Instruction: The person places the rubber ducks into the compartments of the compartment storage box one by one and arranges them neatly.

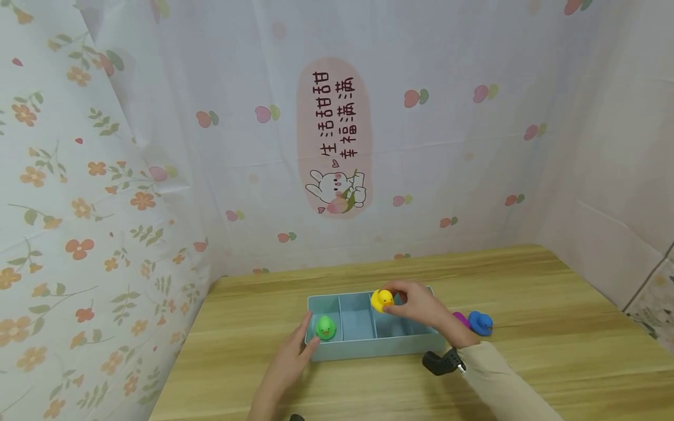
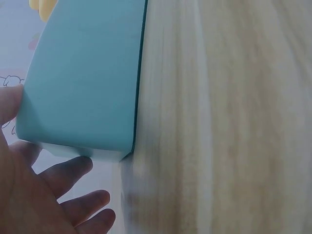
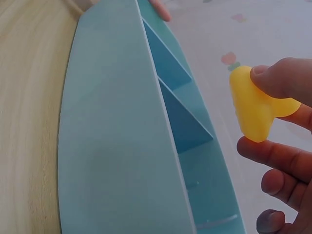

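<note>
A light blue divided box (image 1: pixel 347 349) lies lengthwise on the table. Its leftmost compartment contains a green rubber duck (image 1: pixel 326 328). My left hand (image 1: pixel 286 359) holds the box's left end, thumb at the front rim and fingers at the side; the left wrist view shows the thumb and index finger touching the box (image 2: pixel 83 78). Between right thumb and fingertips I pinch a yellow rubber duck (image 1: pixel 381 300), raised above the middle compartments. My right hand (image 1: pixel 416 304) covers part of the box's right end. The pinched duck (image 3: pixel 253 107) is clear of the box in the right wrist view.
On the table right of the box sits a blue rubber duck (image 1: pixel 480 323), beside a magenta object (image 1: pixel 461 319) partly hidden by my right forearm. A printed cloth (image 1: pixel 447 164) hangs behind the wooden table (image 1: pixel 237 327), and a floral one hangs at the left.
</note>
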Demonstrator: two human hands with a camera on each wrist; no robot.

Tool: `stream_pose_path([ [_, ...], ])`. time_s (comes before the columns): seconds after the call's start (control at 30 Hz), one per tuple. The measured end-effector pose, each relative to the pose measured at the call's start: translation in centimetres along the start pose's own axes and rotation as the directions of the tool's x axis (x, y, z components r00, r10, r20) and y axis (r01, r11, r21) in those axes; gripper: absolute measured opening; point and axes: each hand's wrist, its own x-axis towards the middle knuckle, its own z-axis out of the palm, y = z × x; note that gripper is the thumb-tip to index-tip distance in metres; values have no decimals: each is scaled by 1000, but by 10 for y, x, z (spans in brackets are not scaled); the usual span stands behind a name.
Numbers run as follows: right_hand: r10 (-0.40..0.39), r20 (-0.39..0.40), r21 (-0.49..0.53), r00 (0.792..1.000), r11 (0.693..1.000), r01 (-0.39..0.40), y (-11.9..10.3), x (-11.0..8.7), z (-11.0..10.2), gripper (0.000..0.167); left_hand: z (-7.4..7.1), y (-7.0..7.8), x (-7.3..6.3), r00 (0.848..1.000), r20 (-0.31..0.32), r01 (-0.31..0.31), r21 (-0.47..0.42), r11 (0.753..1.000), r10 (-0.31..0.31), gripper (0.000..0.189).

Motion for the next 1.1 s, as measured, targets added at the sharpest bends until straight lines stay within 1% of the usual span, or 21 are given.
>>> stream_pose_path([
  [0.17, -9, -7, -10, 1000, 1000, 9, -5, 4, 7, 32, 0, 0, 0, 1000, -4, 5, 19, 1000, -5, 62],
  [0.53, -38, 27, -14, 999, 999, 39, -18, 14, 25, 28, 0, -1, 0, 1000, -2, 8, 15, 1000, -8, 62],
  [0.87, -6, 79, -56, 997, 998, 11, -28, 24, 40, 28, -1, 0, -1, 1000, -1, 18, 6, 1000, -18, 62],
  [1.1, 29, 78, -146, 997, 989, -17, -31, 27, 48, 31, -1, 1, -1, 1000, 3, 25, 3, 1000, -25, 62],
])
